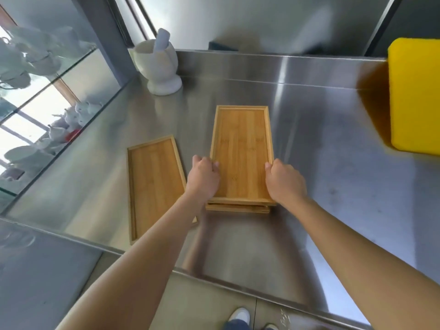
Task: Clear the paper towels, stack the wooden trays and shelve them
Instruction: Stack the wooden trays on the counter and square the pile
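Observation:
A stack of wooden trays (pixel 241 144) lies in the middle of the steel counter (pixel 321 163), with lower trays showing under its near edge. My left hand (pixel 203 176) grips the top tray's left rim and my right hand (pixel 284 181) grips its right rim, both near the front end. A single wooden tray (pixel 154 184) lies flat on the counter to the left of the stack, partly hidden by my left forearm. No paper towels are in view.
A white mortar with a pestle (pixel 158 67) stands at the back left of the counter. A yellow block (pixel 415 96) sits at the right edge. Glass shelves with white crockery (pixel 35 67) run along the left. The counter's front edge is near my body.

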A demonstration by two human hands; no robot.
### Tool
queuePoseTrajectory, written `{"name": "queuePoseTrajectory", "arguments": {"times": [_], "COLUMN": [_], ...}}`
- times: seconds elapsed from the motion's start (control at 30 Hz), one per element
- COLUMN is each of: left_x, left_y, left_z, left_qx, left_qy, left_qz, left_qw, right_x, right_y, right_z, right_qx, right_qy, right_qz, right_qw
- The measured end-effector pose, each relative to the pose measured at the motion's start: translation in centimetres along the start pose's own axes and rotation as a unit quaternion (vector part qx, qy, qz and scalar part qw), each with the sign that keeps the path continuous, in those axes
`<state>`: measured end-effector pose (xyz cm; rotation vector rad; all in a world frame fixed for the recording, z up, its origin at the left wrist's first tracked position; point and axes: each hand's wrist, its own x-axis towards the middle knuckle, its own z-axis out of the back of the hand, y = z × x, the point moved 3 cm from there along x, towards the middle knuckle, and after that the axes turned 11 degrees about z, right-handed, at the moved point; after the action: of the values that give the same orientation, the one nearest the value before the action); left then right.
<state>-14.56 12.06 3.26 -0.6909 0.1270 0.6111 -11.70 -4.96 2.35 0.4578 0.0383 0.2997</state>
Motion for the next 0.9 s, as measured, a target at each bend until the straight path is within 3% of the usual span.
{"name": "queuePoseTrajectory", "arguments": {"times": [0.47,0.9], "left_x": [2.3,2.8], "left_y": [2.6,3.4], "left_z": [-2.2,-1.5], "left_qx": [0.030,-0.056], "left_qy": [0.015,0.036], "left_qz": [-0.006,-0.012], "left_qw": [0.999,0.998], "right_x": [0.2,0.5], "right_y": [-0.3,-0.1], "right_z": [-3.3,-2.8], "right_qx": [-0.029,-0.107], "right_qy": [0.022,0.005], "right_qz": [-0.044,-0.039], "right_qw": [0.998,0.994]}}
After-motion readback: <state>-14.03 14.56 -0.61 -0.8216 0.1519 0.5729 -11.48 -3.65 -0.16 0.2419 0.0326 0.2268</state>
